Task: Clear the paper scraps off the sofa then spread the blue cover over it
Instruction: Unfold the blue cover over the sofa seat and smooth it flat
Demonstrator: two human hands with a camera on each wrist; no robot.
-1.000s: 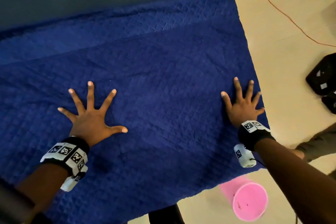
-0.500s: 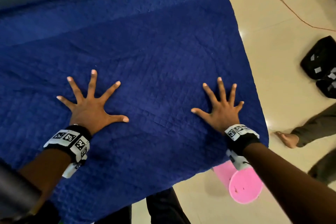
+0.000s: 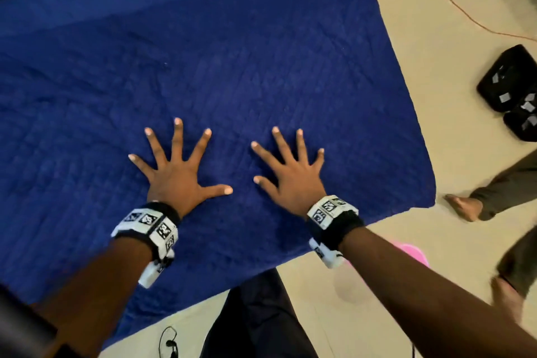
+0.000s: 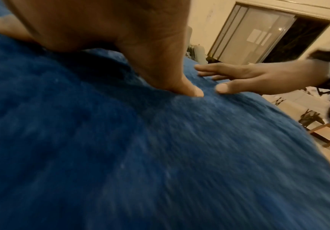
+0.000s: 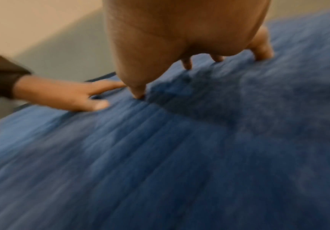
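The quilted blue cover lies spread flat over the sofa and hides the seat beneath it. My left hand presses palm-down on the cover with its fingers splayed wide. Close to its right, my right hand lies flat on the cover too, fingers spread. In the left wrist view the left thumb digs into the cover with the right hand beside it. In the right wrist view the left hand rests on the blurred cover. No paper scraps show on the cover.
A pink bucket stands on the beige floor behind my right forearm. A black case holding paper bits lies at the right. Another person's bare feet stand near the cover's corner. An orange cord crosses the floor.
My right hand has slid left across the cover from its right edge to just beside my left hand. The left hand stays pressed flat. The other person's feet have come into view.
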